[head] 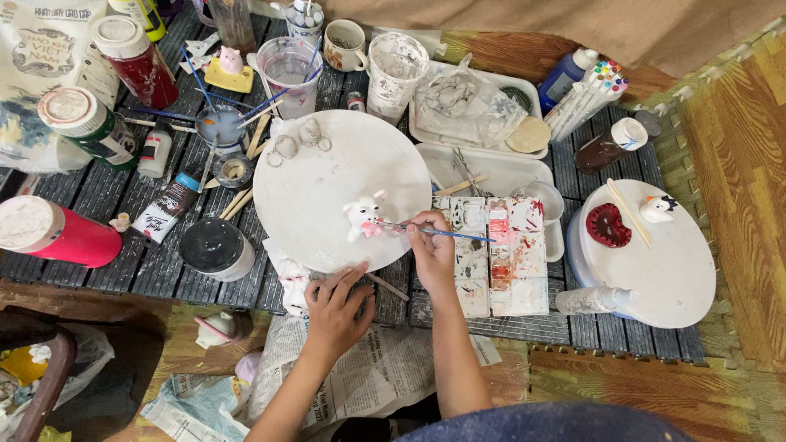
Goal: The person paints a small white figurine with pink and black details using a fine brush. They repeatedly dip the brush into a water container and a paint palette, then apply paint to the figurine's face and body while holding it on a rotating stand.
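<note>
Far left jars: we see a red-filled jar (59, 236) lying on its side on the dark slatted table (164, 270), with a green-filled jar (88, 124) and a dark red jar (135, 59) tilted behind it.
Black-lidded tub: we find a round tub (216, 249) just beside the left edge of the white round board (327, 164).
Water cup: we note a clear cup (290, 74) of cloudy water behind the board, with blue-handled brushes leaning in it.
Left hand: our left hand (336, 313) rests open, fingers spread, fingertips on the near rim of the board; it grips nothing.
Figurine: we see a small white animal figurine (363, 219) with pink patches standing on the board's right part, ears up and tilted to the right.
Brush: our thin blue-handled brush (434, 232) lies nearly level, long axis left to right, tip at the figurine's right side, handle end out over the palette.
Right hand: our right hand (432, 245) is closed in a pinch around the brush, just right of the figurine.
Palette: we see a white compartment palette (491, 254) with pink and red paint in the middle wells.
Second board: a white board (655, 262) at the far right carries a dark red clay piece (607, 225) and a small white bird figure (657, 208).
</note>
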